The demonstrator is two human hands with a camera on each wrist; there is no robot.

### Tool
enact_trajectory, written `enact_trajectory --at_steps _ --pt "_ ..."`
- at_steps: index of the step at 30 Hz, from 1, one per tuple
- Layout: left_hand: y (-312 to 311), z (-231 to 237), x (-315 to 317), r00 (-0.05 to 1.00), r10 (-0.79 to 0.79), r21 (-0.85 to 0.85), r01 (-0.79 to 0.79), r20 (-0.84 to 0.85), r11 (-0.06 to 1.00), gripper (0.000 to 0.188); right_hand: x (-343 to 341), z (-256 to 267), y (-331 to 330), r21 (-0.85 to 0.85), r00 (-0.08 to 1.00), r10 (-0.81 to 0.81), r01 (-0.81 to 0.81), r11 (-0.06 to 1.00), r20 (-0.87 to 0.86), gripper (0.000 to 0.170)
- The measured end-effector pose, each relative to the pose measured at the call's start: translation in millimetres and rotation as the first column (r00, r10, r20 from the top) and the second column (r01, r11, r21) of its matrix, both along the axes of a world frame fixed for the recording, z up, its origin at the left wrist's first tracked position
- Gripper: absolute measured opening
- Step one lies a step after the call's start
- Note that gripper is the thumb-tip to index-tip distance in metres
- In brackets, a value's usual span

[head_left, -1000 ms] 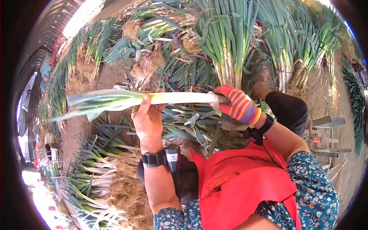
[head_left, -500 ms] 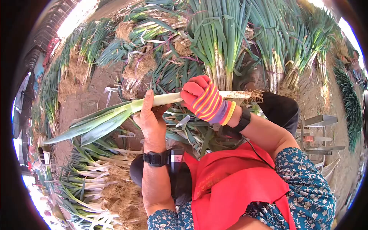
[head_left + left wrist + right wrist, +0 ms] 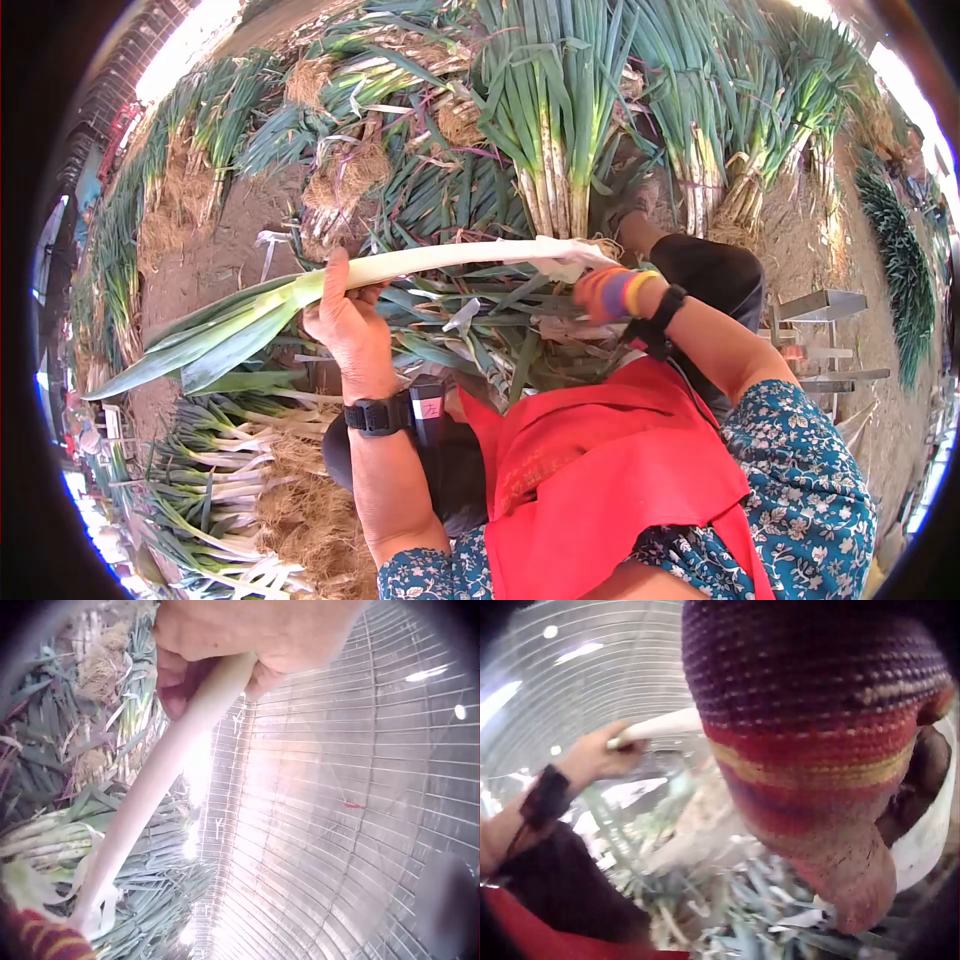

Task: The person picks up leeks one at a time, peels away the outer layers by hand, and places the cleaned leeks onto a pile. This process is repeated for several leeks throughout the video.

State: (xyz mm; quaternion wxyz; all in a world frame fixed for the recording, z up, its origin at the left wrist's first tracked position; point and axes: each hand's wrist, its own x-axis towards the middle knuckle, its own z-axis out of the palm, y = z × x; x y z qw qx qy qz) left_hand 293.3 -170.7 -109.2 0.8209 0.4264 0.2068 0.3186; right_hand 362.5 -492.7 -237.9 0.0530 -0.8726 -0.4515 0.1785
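A long leek [image 3: 440, 259] lies nearly level across the head view, green leaves to the left, white shank to the right. The bare left hand [image 3: 350, 335] grips it where leaves meet shank; in the left wrist view that hand [image 3: 255, 634] curls round the shank [image 3: 150, 780]. At the root end, the right hand [image 3: 613, 293], in a striped glove and blurred, pinches a loose pale outer layer [image 3: 565, 262]. The right wrist view has the glove [image 3: 810, 750] large, with a white layer [image 3: 930, 840] beside its fingers. The roots are mostly hidden.
Leeks with brown roots [image 3: 310, 500] are piled at lower left. Upright leek bundles [image 3: 555, 130] stand ahead, and loose leaves [image 3: 480, 330] lie under the hands. A metal frame [image 3: 825, 305] is at the right. The person wears a red apron [image 3: 610, 450].
The right hand has moved from the middle of the shank to the root end, and a pale layer now hangs loose there. The left hand still grips the leek, slightly further left.
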Motion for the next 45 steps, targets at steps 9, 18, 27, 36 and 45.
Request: enact_trajectory --at_steps 9,18,27,36,45 --pt "24 -2 -9 0.999 -0.041 0.085 0.040 0.017 0.996 0.023 -28 37 -28 0.267 0.968 -0.239 0.249 0.931 -0.069 0.044" --pt "10 7 -25 0.987 -0.137 0.069 0.131 0.082 0.989 0.026 4 71 47 0.554 0.894 -0.143 -0.132 0.822 0.424 0.029" --pt "3 20 -54 0.968 -0.196 0.142 0.219 -0.158 0.965 0.016 -18 90 88 0.654 0.967 0.034 -0.196 0.731 0.252 0.020" --pt "44 17 -75 0.990 -0.075 0.073 0.084 -0.117 0.994 0.022 57 -39 -74 -0.040 0.857 -0.511 0.514 0.857 0.073 0.025" --pt "2 20 -63 0.982 -0.190 -0.012 0.190 -0.019 0.982 0.021 -1 68 118 0.757 0.532 0.551 0.551 0.351 -0.642 0.047"
